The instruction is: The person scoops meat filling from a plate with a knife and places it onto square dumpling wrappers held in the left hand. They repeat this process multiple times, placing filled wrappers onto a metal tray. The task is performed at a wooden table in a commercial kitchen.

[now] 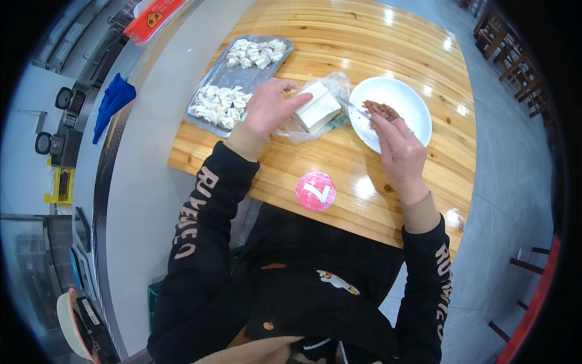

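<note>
My left hand (273, 105) is over the near side of a stack of square white dough wrappers (318, 109), its thumb reaching across the stack's edge. Thumb and forefinger are apart with nothing visible between them; the other fingers and palm are hidden. The wrappers lie on a crumpled clear plastic bag (343, 84). In my right hand (402, 152) is a thin flat spatula-like tool (356, 109), its tip pointing left towards the wrappers. Beneath it stands a white bowl (416, 100) holding brownish-red minced filling (382, 110).
A metal tray (218, 73) at the left holds two groups of folded wontons (220, 107). A round pink number sticker (316, 191) is on the wooden table (363, 36). Left of the table runs a counter with a blue cloth (113, 102) and a red tissue box (152, 20).
</note>
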`<state>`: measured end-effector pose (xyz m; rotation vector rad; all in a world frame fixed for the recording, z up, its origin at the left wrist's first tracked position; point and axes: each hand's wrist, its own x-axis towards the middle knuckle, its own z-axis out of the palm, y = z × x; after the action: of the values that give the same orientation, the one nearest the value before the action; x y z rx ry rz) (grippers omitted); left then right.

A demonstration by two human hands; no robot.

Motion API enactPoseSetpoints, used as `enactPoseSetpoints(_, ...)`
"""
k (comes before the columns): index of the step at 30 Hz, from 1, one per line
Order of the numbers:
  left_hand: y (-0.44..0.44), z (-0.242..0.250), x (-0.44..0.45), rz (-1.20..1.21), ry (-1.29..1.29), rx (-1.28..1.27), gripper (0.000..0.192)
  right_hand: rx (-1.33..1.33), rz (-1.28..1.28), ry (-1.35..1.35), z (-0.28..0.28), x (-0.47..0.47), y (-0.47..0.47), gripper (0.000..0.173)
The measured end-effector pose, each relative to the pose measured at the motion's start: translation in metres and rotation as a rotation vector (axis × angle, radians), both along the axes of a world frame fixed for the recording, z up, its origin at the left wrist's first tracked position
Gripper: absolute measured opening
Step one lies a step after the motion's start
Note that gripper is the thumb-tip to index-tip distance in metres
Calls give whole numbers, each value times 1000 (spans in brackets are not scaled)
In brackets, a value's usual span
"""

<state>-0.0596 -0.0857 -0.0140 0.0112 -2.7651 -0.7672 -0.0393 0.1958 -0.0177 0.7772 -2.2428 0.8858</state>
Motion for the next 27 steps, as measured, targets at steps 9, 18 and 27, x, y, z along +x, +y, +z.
enactPoseSetpoints(9, 13, 2, 7, -133, 193, -245, 31, 121, 22, -18, 2, 10, -7, 22)
enactPoseSetpoints(18, 17, 4, 2, -154, 91, -152, 18, 244, 2, 36, -4, 11, -11, 22)
enactPoseSetpoints(27, -11, 24, -13, -45, -42, 1726, 19, 26, -68, -71, 7, 1, 5, 19)
